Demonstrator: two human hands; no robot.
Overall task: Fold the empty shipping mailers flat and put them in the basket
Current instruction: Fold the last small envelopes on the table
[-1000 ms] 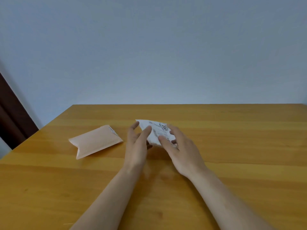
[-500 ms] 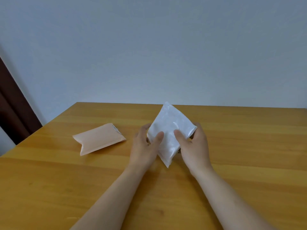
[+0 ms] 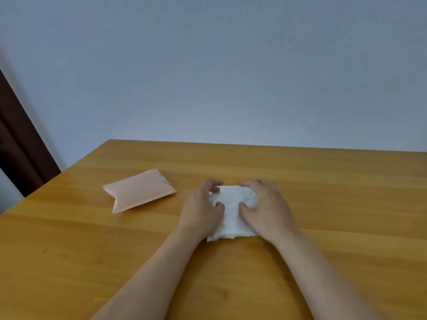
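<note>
A white shipping mailer (image 3: 231,214) lies flat on the wooden table (image 3: 335,181), its near edge showing folded layers. My left hand (image 3: 200,210) grips its left side, fingers curled over the far corner and thumb on top. My right hand (image 3: 269,207) grips its right side the same way. A peach-pink padded mailer (image 3: 138,190) lies by itself on the table to the left, a small label at its far end. No basket is in view.
The table's far edge meets a pale blue-grey wall (image 3: 231,77). Beyond the table's left corner stands a dark brown door frame or piece of furniture (image 3: 18,146).
The white mailer, held up on edge between both hands half a second ago, now lies flat on the table with both hands down on it. The pink mailer has not moved.
</note>
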